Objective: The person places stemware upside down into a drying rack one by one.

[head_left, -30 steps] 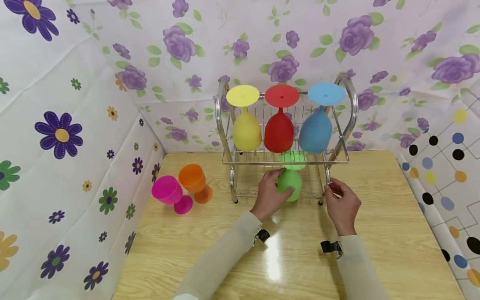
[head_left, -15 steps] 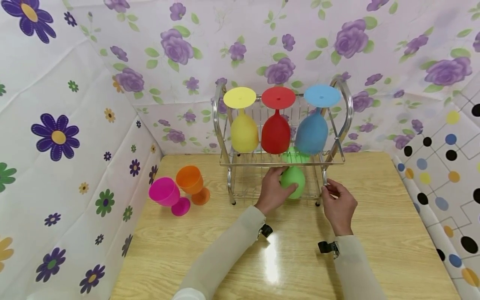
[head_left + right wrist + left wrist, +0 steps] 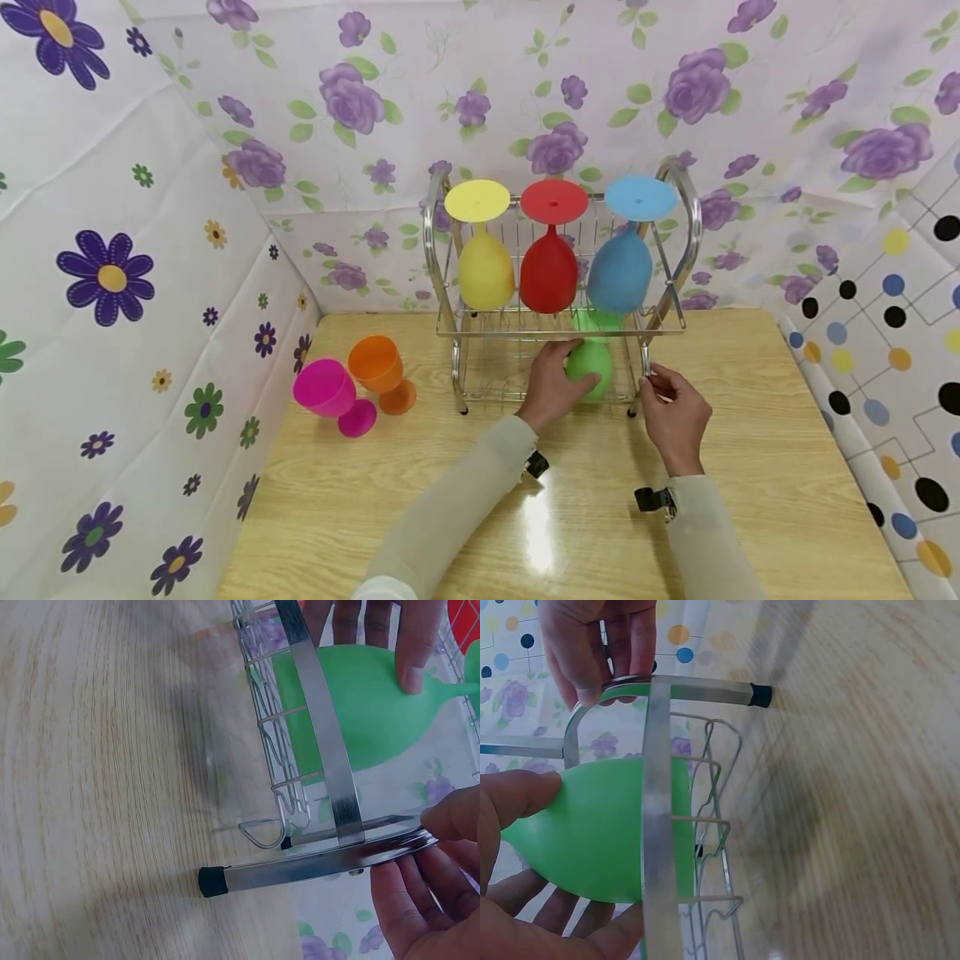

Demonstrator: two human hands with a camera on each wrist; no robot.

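- Green goblet [image 3: 590,369]: inverted, in the lower tier of the metal rack [image 3: 510,335].
- Left hand [image 3: 553,387]: extended forward, fingers and thumb curled round the goblet.
- Right hand [image 3: 677,417]: pinching the rack's right leg.
- Orange goblet [image 3: 377,364], magenta goblet [image 3: 326,388]: head view only.

Rose-print cloth [image 3: 450,83] hangs behind the wood-grained table [image 3: 757,500], daisy-print cloth [image 3: 142,333] left, dotted cloth [image 3: 862,375] right.

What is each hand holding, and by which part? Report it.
The left hand holds the upside-down green goblet by its bowl; the right hand grips the metal rack by its right front leg.
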